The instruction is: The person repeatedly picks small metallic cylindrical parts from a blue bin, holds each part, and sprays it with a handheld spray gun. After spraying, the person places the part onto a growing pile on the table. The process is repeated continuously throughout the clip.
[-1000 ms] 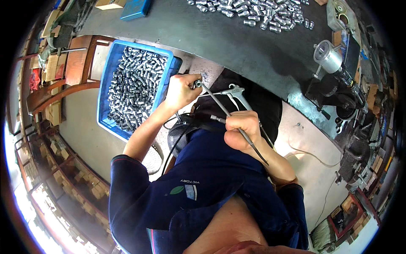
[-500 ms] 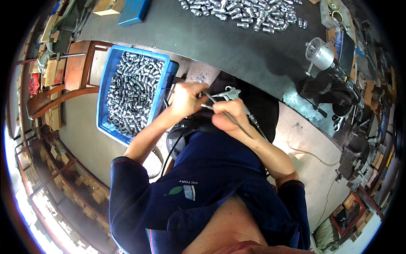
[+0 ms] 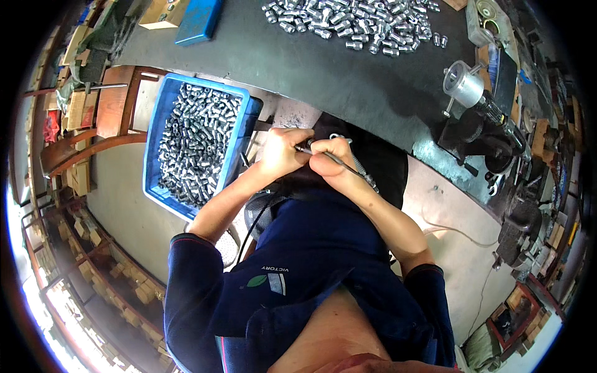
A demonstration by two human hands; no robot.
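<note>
We see the left hand (image 3: pixel 285 152) and the right hand (image 3: pixel 333 161) brought close to each other, above the dark lap and short of the near edge of the workbench; the right hand is clamped on a slim dark metal rod (image 3: pixel 342 163), which slants back over this hand toward its wrist; the left hand has its fingers curled, and between the two hands a small shiny metal tip (image 3: pixel 303 149) shows; what the left fingers grip is hidden, so we cannot tell if they are clamped on it.

Just beside the right hand we find a silver-grey metal air gun (image 3: pixel 362 169), partly covered by this hand; to the left of the left hand stands a blue rectangular plastic crate (image 3: pixel 154 140), and small silver metal fittings (image 3: pixel 193 143) lie loose in it, spread to its corners; a brown wooden chair (image 3: pixel 115 99) is next to its left edge.

Farther out is the dark grey flat workbench (image 3: pixel 261 68); a heap of bright silver metal fittings (image 3: pixel 354 22) lies well back from its near edge; a blue flat box (image 3: pixel 199 22) is toward its left end, and a silver metal cylinder (image 3: pixel 463 84) stands toward its right end.
</note>
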